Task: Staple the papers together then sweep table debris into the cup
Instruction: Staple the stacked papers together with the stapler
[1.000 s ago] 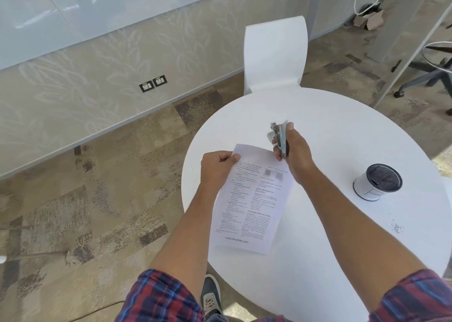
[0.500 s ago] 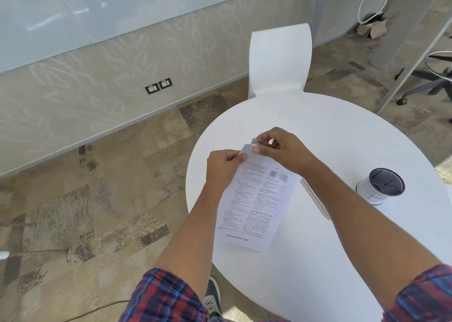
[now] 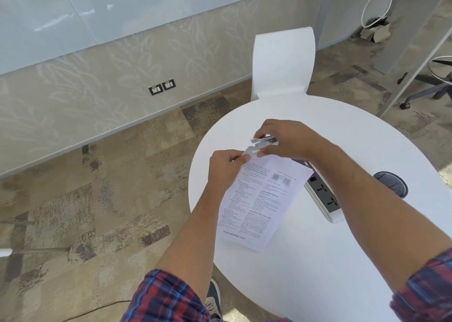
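Printed white papers [image 3: 259, 202] are held over the round white table [image 3: 305, 260]. My left hand [image 3: 226, 166] pinches their top left edge. A small silver stapler [image 3: 264, 142] sits over the papers' top left corner, gripped by my right hand [image 3: 288, 139]. The corner lies between the stapler's jaws. The cup [image 3: 392, 183], with a dark inside, stands on the table at the right, partly hidden behind my right forearm.
A white power strip [image 3: 322, 199] lies on the table under my right forearm, right of the papers. A white chair [image 3: 283, 62] stands at the table's far side. An office chair base [image 3: 430, 87] is at the far right on the carpet.
My right hand has turned the stapler from upright to level and brought it down and left onto the papers' top corner. The view has shifted, so the power strip now shows.
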`<action>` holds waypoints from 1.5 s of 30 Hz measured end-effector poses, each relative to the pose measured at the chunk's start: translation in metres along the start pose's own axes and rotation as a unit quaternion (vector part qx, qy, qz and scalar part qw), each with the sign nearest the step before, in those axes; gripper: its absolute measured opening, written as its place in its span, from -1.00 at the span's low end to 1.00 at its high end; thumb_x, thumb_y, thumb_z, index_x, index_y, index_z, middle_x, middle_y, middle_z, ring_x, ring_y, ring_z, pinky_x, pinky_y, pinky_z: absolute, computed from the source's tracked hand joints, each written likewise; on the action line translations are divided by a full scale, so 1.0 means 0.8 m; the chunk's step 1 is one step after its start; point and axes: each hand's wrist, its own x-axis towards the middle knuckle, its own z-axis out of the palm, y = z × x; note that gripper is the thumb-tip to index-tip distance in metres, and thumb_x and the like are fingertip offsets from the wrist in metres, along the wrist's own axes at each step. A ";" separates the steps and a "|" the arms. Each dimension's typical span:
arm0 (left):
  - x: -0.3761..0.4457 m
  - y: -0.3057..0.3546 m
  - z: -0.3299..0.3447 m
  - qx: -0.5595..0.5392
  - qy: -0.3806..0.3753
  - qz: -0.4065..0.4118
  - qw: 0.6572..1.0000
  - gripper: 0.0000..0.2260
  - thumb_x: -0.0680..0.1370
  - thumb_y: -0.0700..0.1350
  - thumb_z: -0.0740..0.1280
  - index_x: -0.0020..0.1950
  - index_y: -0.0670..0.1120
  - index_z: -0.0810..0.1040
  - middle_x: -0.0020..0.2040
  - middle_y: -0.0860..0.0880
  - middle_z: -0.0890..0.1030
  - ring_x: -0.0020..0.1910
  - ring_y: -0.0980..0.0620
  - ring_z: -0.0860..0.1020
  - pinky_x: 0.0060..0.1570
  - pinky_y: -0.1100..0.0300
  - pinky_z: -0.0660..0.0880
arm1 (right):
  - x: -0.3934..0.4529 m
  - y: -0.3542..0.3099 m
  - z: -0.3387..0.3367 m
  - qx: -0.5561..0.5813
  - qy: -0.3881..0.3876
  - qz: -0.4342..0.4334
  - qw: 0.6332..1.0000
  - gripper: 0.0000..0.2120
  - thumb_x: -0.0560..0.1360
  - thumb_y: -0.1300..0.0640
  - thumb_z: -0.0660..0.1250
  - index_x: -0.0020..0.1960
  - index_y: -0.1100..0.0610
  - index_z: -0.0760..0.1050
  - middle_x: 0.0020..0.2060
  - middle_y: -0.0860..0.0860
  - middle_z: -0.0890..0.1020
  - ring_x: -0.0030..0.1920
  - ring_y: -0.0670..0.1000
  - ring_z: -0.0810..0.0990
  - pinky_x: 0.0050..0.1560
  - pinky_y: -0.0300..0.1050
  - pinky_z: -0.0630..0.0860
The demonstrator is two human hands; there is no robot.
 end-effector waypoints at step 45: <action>0.000 0.051 -0.002 0.120 -0.163 0.045 0.978 -0.74 0.35 -0.03 0.62 -0.11 -0.15 0.69 -0.27 -0.17 0.64 -0.28 0.01 0.47 -0.20 0.06 0.40 | 0.033 -0.041 -0.040 -0.194 -0.192 -0.030 0.961 -0.67 0.46 -0.21 0.52 0.08 -0.01 0.70 -0.27 -0.16 0.55 -0.12 0.05 0.60 -0.18 -0.10 0.39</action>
